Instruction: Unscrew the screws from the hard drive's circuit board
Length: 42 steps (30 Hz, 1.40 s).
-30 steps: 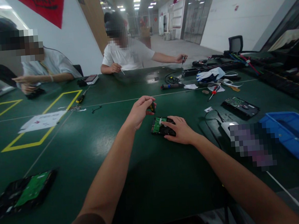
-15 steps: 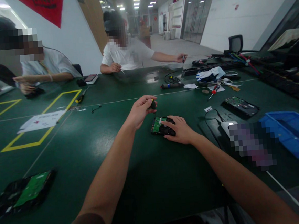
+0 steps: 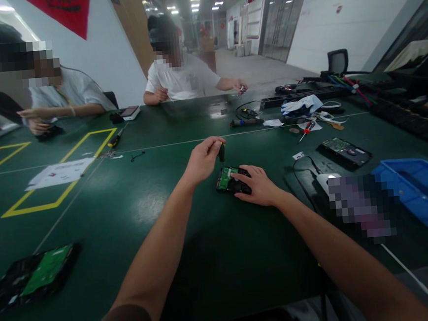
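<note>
My left hand (image 3: 204,159) pinches the top of a screwdriver (image 3: 221,153) with a dark handle and a touch of yellow. The tool stands upright, its shaft pointing down at the far left corner of a hard drive (image 3: 225,180). This drive lies on the green table with its green circuit board facing up. Across its right side rests my right hand (image 3: 256,184), fingers spread and pressing on the black casing. Whether the tip sits in a screw is too small to make out.
Another hard drive (image 3: 344,152) lies at the right, near a blue tray (image 3: 416,194). A third drive (image 3: 34,276) is at the lower left. A red screwdriver (image 3: 307,129), a white paper (image 3: 59,173) and a yellow-handled screwdriver (image 3: 115,139) lie farther back. Two people sit opposite.
My left fingers have shifted slightly on the screwdriver handle, baring more of it. My right hand and the drive stay put. Across the table, a person's hand with a tool has moved left.
</note>
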Each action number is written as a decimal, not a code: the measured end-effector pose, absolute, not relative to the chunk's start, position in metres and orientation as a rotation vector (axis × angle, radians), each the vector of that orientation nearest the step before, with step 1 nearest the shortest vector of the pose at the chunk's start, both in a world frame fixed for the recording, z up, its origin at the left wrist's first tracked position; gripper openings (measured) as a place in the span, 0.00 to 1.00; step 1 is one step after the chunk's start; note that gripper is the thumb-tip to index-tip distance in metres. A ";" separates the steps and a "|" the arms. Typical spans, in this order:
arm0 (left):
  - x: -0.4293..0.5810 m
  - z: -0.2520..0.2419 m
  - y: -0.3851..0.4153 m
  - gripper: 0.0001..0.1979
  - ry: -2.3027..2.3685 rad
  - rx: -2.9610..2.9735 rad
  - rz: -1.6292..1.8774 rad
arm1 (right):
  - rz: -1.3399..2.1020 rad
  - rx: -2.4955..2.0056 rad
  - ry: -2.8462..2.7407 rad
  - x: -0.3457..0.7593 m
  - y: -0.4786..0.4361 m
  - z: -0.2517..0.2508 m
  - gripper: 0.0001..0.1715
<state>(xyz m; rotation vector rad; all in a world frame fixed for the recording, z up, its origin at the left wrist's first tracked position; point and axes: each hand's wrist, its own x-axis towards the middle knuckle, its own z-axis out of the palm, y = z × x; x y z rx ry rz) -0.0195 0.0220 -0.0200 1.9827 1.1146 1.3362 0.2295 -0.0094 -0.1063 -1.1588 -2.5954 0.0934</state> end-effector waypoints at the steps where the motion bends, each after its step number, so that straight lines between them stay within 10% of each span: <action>1: -0.020 -0.020 0.022 0.15 1.135 1.990 1.339 | 0.094 -1.157 -2.594 0.230 -0.009 -0.106 0.42; 42: -0.016 -0.014 0.015 0.13 1.093 1.674 1.334 | 0.112 -1.152 -2.588 0.230 -0.010 -0.104 0.42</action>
